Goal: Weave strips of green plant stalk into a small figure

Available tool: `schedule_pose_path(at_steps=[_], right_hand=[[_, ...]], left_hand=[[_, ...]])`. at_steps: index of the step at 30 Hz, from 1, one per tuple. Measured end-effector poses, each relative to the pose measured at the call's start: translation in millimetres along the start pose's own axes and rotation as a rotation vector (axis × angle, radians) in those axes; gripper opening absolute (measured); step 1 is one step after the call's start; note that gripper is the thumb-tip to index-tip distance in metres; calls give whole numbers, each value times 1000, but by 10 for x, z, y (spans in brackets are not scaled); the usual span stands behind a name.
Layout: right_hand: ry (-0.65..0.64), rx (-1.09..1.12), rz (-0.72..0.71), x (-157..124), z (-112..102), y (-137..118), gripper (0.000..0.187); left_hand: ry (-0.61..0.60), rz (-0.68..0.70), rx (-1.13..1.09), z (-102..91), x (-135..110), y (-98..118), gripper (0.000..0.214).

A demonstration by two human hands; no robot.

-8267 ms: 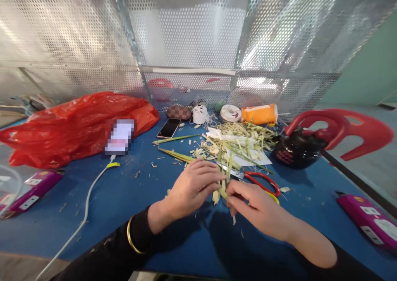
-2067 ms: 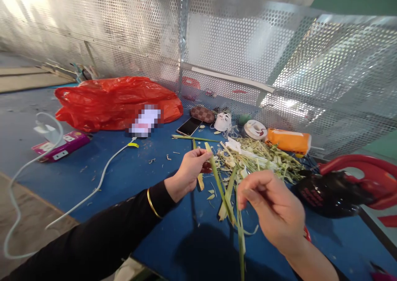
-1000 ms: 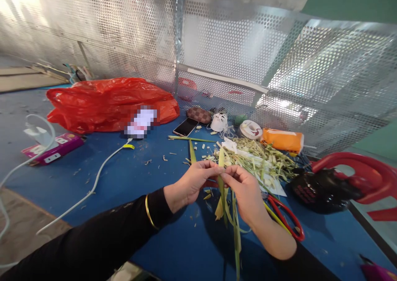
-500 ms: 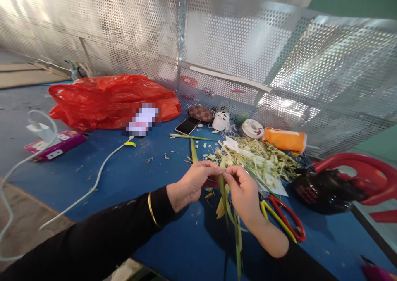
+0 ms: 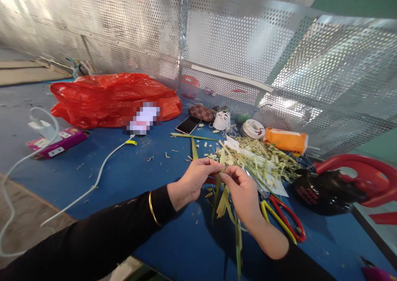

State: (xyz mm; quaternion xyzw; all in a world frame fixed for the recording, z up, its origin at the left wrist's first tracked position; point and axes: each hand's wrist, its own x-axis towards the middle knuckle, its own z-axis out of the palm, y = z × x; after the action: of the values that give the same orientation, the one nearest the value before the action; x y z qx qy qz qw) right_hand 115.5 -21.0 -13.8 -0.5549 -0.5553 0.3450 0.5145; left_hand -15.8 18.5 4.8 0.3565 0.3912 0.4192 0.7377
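Above the blue table [image 5: 130,177], my left hand [image 5: 194,179] and my right hand [image 5: 243,192] meet fingertip to fingertip. Both pinch the top of a bunch of long green leaf strips [image 5: 228,208] that hang down between them toward the table's front edge. A gold bangle [image 5: 151,208] circles my left wrist below a black sleeve. Just behind my hands lies a heap of cut green and pale leaf scraps [image 5: 260,157] on white paper. Red and yellow scissors [image 5: 283,219] rest on the table right of my right hand.
At back left lies a red plastic bag [image 5: 108,99]. A phone [image 5: 187,125], brown pouch [image 5: 201,113], white thread spool [image 5: 222,120], tape roll [image 5: 253,129] and orange packet [image 5: 287,140] line the perforated metal screen [image 5: 235,45]. At right sit a black bag [image 5: 322,188] and red chair [image 5: 362,173]. A purple power strip [image 5: 57,142] with a white cable [image 5: 93,186] lies left.
My hands came together on the strips after being apart two seconds ago. Over the last second they have stayed joined, shifting only slightly as the fingers work the top of the bunch.
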Motion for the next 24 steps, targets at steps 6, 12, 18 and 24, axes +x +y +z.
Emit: schedule_pose_path(at_steps=[6,12,18,24], right_hand=[[76,-113,-61,-3,-27,59,17],[109,-319,-352,-14,-48,47,15],[68,-399,-575,-22,-70,46,12],[22,-354,-541,-37,-52,34,12]], left_hand=[[-14,-34,-31,10,7,-53,17],[-17,-78,-75,25,8,-97,13],[13,-134,-149,46,-17,-78,12],[-5,-57,-100,25,4,-65,17]])
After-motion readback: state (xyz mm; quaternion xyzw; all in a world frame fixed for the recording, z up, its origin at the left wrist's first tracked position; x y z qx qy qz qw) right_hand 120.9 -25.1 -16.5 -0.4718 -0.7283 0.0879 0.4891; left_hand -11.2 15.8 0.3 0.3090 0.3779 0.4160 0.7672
